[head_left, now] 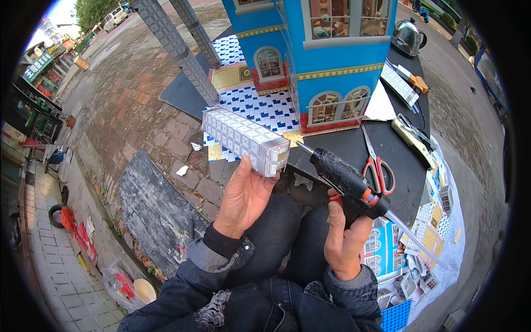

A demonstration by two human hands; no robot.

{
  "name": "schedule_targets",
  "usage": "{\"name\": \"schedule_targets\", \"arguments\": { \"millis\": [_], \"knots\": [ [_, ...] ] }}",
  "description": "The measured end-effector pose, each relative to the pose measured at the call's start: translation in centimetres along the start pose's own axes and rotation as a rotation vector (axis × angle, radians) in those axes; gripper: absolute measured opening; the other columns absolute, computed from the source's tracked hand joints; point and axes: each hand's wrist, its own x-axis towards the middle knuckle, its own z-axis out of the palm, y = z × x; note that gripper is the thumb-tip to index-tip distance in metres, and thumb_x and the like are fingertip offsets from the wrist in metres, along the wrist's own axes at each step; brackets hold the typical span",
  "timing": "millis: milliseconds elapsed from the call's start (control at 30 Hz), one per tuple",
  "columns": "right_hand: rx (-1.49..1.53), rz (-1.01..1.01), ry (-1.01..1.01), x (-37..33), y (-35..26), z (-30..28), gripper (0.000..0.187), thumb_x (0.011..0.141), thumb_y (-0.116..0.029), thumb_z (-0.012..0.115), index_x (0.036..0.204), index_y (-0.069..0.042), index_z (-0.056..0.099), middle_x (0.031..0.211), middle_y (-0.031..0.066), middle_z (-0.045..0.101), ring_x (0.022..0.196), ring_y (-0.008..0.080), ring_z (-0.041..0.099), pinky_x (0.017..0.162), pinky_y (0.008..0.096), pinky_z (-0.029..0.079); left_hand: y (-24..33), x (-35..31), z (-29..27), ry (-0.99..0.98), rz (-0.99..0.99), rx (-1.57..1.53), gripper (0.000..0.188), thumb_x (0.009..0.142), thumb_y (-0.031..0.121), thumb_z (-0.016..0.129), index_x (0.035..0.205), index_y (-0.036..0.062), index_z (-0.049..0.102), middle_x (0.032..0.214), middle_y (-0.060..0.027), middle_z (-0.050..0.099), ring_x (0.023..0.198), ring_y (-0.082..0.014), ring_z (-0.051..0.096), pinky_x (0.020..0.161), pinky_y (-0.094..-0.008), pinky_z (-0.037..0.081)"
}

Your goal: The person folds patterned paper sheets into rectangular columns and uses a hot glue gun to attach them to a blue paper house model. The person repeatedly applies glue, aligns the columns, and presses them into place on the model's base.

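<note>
My left hand (243, 199) grips a grey-white printed cardboard column (238, 133) near its lower right end, holding it tilted in front of the model house. In my right hand (345, 238) is a black hot glue gun (343, 174), its fingers wrapped round the handle; a clear glue stick (415, 238) sticks out of the back. The gun's nozzle points up and left, close to the column's end but apart from it. Behind stands a blue cardboard model house (337, 72) on a base of blue-and-white tile print (260, 110), with a tall grey column (177, 50) upright at its left.
Red-handled scissors (379, 171) lie on the black table (326, 155), right of the house. Beyond them are a cream-coloured tool (412, 141), a yellow-handled cutter (415, 83) and a kettle (408, 37). Printed cut-outs (426, 232) are piled on a white sheet at lower right.
</note>
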Motion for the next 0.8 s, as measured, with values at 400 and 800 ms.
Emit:
{"name": "schedule_targets", "arguments": {
  "millis": [400, 800],
  "knots": [
    [-0.113, -0.009, -0.026, 0.5, 0.9, -0.5, 0.040, 0.103, -0.009, 0.062, 0.138, 0.000, 0.047, 0.113, 0.0088, 0.067, 0.086, 0.0088, 0.058, 0.074, 0.0226, 0.048, 0.7, 1.1, -0.5, -0.014, 0.066, 0.246, 0.048, 0.105, 0.027, 0.060, 0.145, 0.0033, 0.047, 0.140, -0.0108, 0.058, 0.124, -0.0224, 0.059, 0.101, -0.0354, 0.051],
    [0.124, 0.075, 0.257, 1.8, 2.7, -2.9, 0.039, 0.105, -0.014, 0.057, 0.139, 0.001, 0.044, 0.112, 0.0117, 0.064, 0.068, 0.0068, 0.050, 0.060, 0.0215, 0.043, 0.5, 6.5, -3.3, -0.047, 0.309, 1.046, 0.039, 0.093, 0.001, 0.074, 0.129, -0.0043, 0.058, 0.124, -0.0110, 0.067, 0.115, -0.0192, 0.062, 0.102, -0.0349, 0.048]
  ]
}}
